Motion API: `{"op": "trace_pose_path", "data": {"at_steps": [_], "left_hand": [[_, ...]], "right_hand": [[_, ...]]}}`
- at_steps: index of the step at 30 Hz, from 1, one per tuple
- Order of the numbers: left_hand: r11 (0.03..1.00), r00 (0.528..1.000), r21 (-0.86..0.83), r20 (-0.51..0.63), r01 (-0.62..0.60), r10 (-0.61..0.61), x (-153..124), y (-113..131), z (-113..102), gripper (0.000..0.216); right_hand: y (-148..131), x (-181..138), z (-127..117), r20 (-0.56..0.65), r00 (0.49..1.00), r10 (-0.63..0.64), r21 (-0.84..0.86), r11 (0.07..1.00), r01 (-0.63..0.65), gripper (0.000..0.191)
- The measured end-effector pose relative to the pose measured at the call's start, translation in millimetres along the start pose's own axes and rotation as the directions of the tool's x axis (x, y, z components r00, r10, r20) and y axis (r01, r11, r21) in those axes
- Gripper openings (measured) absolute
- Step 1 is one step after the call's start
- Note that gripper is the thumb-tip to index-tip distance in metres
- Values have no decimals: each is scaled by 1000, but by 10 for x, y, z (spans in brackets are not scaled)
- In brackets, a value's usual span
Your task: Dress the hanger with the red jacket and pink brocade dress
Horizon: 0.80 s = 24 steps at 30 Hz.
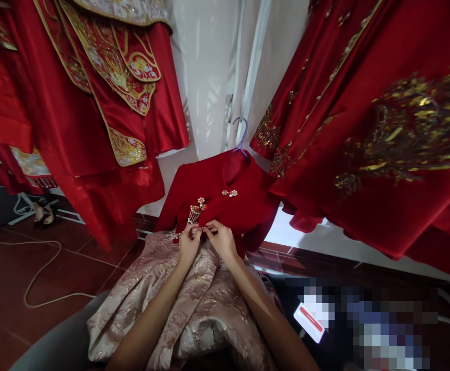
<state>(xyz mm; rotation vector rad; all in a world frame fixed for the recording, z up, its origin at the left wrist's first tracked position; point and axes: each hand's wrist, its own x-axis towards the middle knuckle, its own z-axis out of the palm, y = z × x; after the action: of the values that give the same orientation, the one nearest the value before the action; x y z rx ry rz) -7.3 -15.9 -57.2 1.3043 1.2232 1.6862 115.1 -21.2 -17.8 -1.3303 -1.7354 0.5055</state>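
Observation:
A red long-sleeved jacket (209,178) on a purple hanger (242,135) lies against a pale pink brocade skirt (163,288) spread over my lap. At the jacket's lower front, my left hand (189,243) is closed in a pinch on its beaded trim. Close beside it, my right hand (221,241) pinches at the same spot, its fingertips nearly meeting the left ones. What sits between the right fingertips is too small to make out. A beaded tassel ornament (196,210) is just above the left hand, and a flower-shaped clasp (229,193) closes the collar.
Red embroidered garments (113,77) hang at the left, and a red gown (364,170) with gold sequins hangs at the right. Dark shoes (44,215) stand by a white rack foot. A pale cable (55,257) curves over the tiled floor. A lit phone-like device (309,322) lies at lower right.

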Motion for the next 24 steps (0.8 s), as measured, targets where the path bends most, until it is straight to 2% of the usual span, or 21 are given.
{"op": "trace_pose_path", "data": {"at_steps": [7,17,24], "left_hand": [[1000,999,-9,40,-29,29,-3,-75,-8,27],[993,995,97,88,-61,52,-2,-100,-24,27],[995,993,82,102,-60,52,-14,-80,-28,23]], "right_hand": [[99,-48,43,-55,998,2,-28,1000,-3,13],[105,-51,74,-104,995,7,134,991,7,15],[103,-54,76,-100,995,11,116,993,1,14]]}}
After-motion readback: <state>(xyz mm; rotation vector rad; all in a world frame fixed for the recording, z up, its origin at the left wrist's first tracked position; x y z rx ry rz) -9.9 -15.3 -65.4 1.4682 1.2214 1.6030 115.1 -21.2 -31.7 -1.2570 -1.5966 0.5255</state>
